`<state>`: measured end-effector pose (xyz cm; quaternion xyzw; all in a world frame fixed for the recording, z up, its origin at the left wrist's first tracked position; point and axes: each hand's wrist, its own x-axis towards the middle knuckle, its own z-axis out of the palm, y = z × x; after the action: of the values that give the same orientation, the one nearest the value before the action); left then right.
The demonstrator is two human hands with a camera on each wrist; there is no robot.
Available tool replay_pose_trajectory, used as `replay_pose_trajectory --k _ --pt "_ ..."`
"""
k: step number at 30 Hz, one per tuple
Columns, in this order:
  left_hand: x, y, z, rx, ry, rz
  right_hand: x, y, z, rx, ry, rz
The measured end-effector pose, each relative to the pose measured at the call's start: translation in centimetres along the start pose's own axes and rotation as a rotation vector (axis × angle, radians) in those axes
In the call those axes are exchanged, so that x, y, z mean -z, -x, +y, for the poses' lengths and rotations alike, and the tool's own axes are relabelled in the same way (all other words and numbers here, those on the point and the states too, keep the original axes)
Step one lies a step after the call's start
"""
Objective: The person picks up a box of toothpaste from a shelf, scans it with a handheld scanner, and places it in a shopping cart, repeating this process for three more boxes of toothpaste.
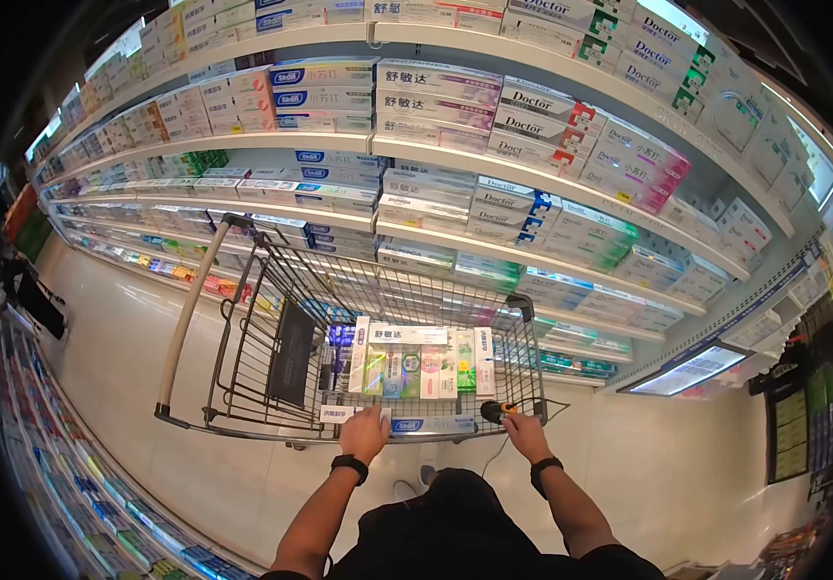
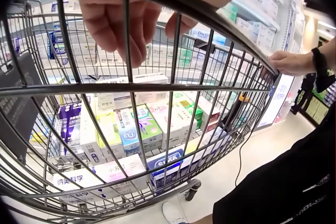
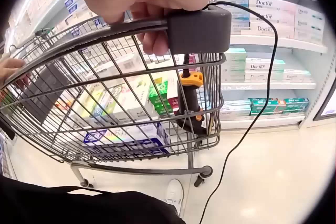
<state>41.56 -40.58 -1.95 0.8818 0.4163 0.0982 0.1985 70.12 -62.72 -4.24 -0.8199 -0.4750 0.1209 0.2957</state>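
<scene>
My left hand (image 1: 365,435) reaches over the near rim of a wire shopping cart (image 2: 157,88). In the left wrist view its fingers (image 2: 134,35) hang loosely inside the basket above toothpaste boxes, with nothing held. A white box (image 2: 100,179) and a blue-and-white box (image 1: 433,425) lie along the near side, below that hand. Several more boxes (image 1: 407,372) stand in a row behind, with a long white box (image 1: 407,334) across their top. My right hand (image 1: 529,437) grips the cart's rim by the dark corner cap (image 3: 199,30). Just below it, a black-and-orange corded device (image 3: 190,95) hangs inside the basket.
Shelves of boxed toothpaste (image 1: 440,92) rise beyond the cart. Another stocked shelf (image 1: 78,474) runs along the left. A thin black cable (image 3: 270,77) loops from the cart's corner down toward the tiled floor (image 3: 262,182). A lit panel (image 1: 692,370) stands at the right.
</scene>
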Motion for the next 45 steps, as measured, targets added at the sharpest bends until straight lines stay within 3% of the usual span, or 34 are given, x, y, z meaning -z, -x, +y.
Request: replay_pose_trajectory --k 6,15,21,27,31,32,35,39,41,45 --pt "-0.2 0.2 0.8 -0.084 -0.060 0.078 0.1 0.4 1.3 0.002 -0.025 0.038" --pt "-0.9 0.2 4.1 -0.084 -0.124 0.009 1.3 0.6 4.7 -0.021 -0.049 0.071" --pt "-2.5 -0.2 6.9 -0.130 -0.078 0.049 3.8 0.6 7.3 -0.075 -0.025 -0.015" --pt "-4.0 -1.0 10.1 -0.080 -0.045 -0.010 5.7 0.4 10.2 0.028 -0.093 0.041" --pt "-5.2 -1.4 11.7 -0.044 -0.042 -0.032 7.7 0.0 11.4 -0.049 -0.211 -0.049" --pt "-5.5 -1.4 12.0 -0.037 -0.038 -0.037 8.8 -0.4 11.3 -0.158 -0.267 -0.164" --pt "-5.3 -1.6 12.8 0.012 -0.032 -0.071 11.8 -4.7 10.8 0.139 -0.205 -0.161" --pt "-5.4 -1.6 14.3 0.082 -0.028 -0.106 18.3 -17.8 4.5 0.452 -0.124 0.069" --pt "-5.6 -1.4 14.5 0.095 -0.028 -0.100 20.6 -23.9 1.0 0.508 -0.040 0.118" --pt "-5.5 -1.2 15.0 0.084 -0.017 -0.067 19.1 -33.6 -1.4 0.657 0.212 0.202"
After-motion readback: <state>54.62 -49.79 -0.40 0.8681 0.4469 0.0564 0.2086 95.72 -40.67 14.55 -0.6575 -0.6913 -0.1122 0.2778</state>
